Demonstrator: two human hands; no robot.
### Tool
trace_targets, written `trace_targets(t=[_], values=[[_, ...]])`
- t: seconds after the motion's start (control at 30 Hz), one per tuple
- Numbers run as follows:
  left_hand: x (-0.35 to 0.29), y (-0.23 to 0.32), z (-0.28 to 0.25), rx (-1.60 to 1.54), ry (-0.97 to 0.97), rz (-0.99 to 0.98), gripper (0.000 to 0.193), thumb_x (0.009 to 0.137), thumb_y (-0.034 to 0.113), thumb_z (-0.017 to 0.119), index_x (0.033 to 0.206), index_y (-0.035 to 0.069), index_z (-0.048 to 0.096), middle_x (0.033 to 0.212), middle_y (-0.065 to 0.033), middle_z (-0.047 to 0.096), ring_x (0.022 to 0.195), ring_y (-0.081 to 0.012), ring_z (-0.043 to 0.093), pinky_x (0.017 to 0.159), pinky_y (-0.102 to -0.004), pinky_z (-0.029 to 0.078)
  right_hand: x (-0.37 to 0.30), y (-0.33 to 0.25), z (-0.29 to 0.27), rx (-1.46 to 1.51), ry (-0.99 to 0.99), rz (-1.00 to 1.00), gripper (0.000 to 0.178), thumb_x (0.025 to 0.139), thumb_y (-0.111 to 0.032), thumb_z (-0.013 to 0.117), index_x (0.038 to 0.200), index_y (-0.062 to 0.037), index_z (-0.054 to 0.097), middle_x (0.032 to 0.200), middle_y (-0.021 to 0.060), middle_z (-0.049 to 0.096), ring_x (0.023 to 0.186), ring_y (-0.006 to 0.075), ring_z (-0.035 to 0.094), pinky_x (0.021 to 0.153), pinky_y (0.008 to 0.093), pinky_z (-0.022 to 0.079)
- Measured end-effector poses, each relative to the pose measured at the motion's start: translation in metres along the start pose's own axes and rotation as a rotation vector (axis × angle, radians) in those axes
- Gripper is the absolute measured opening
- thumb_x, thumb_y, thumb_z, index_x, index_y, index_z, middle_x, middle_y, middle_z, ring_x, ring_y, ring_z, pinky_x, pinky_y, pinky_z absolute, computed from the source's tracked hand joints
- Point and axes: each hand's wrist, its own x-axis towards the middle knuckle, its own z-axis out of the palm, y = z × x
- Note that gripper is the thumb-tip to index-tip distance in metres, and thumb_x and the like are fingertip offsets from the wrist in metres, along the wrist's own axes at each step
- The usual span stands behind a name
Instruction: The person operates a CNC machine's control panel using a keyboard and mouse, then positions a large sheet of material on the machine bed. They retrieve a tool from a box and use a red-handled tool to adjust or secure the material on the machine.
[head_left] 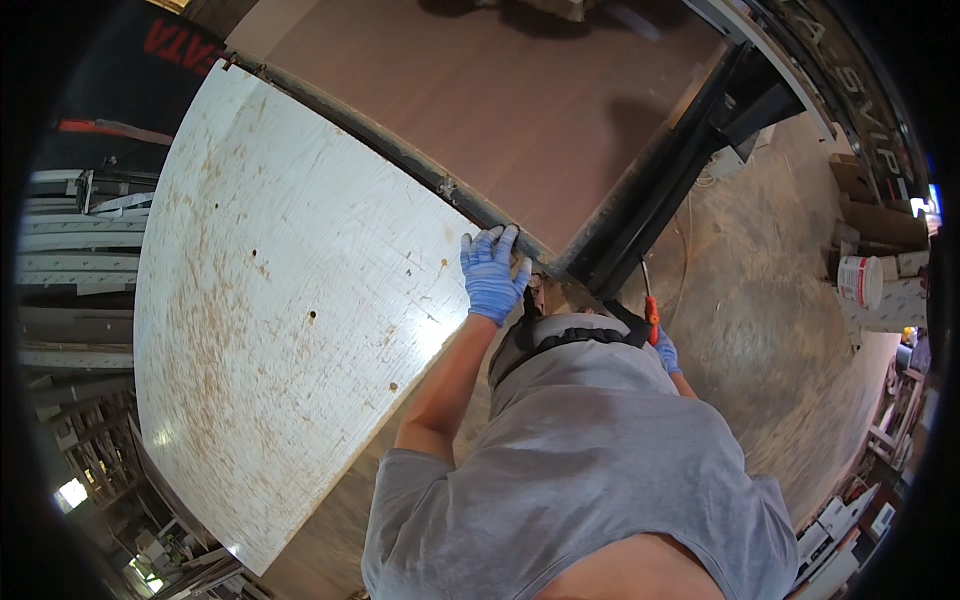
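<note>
My left hand (491, 278), in a blue glove, rests at the corner of a large white wood-grain panel (330, 250). Its fingers lie stretched over the panel's edge, touching the dark strip along the brown board (480, 120). At my right side, a red-handled screwdriver (652, 318) points away from me with its thin shaft up. My gloved right hand (667, 352) is closed on its handle, partly hidden behind my body. The shaft's tip is beside a black frame piece (640, 215), apart from the panel.
Brown marks and a few small holes dot the white panel. Stacked pale profiles (80, 240) line the left side. A white bucket (860, 282) stands among boxes at the right. A thin cable (688, 250) trails over the brown floor (760, 300).
</note>
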Motion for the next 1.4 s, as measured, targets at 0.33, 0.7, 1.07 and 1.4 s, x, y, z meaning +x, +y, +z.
trace_targets(t=[0.33, 0.7, 1.07, 1.4], values=[[0.002, -0.006, 0.004, 0.083, -0.038, 0.063, 0.054, 0.072, 0.036, 0.071, 0.122, 0.019, 0.058, 0.117, -0.0090, 0.049, 0.114, -0.0287, 0.046, 0.108, -0.0555, 0.023, 0.004, 0.010, 0.002, -0.001, -0.019, -0.066, 0.050, 0.082, -0.036, 0.068, 0.121, -0.0083, 0.055, 0.106, 0.0121, 0.067, 0.095, 0.0273, 0.063, 0.082, 0.0356, 0.047], [0.009, -0.020, -0.005, 0.172, 0.053, 0.019, 0.058, 0.070, 0.036, 0.072, 0.123, 0.020, 0.056, 0.121, -0.0103, 0.047, 0.116, -0.0284, 0.045, 0.107, -0.0545, 0.025, 0.016, 0.014, 0.007, -0.035, -0.004, -0.071, 0.051, 0.080, -0.040, 0.067, 0.120, -0.0093, 0.055, 0.105, 0.0144, 0.066, 0.096, 0.0315, 0.063, 0.083, 0.0387, 0.047], [-0.016, 0.015, 0.010, 0.143, -0.081, 0.174, 0.062, 0.079, 0.038, 0.062, 0.133, 0.011, 0.048, 0.141, -0.0199, 0.035, 0.129, -0.0422, 0.033, 0.109, -0.0556, 0.022, -0.014, 0.031, -0.019, -0.048, 0.229, -0.069, 0.051, 0.081, -0.046, 0.066, 0.115, -0.0101, 0.055, 0.096, 0.0197, 0.066, 0.091, 0.0394, 0.063, 0.078, 0.0455, 0.049], [-0.074, 0.115, 0.072, 0.045, -0.392, 0.495, 0.056, 0.074, 0.036, 0.068, 0.127, 0.019, 0.057, 0.145, -0.0186, 0.035, 0.129, -0.0383, 0.036, 0.108, -0.0446, 0.030, -0.034, -0.007, -0.122, 0.344, 0.374, -0.239, 0.050, 0.082, -0.049, 0.065, 0.111, -0.0074, 0.061, 0.090, 0.0182, 0.067, 0.085, 0.0326, 0.065, 0.076, 0.0391, 0.049]])
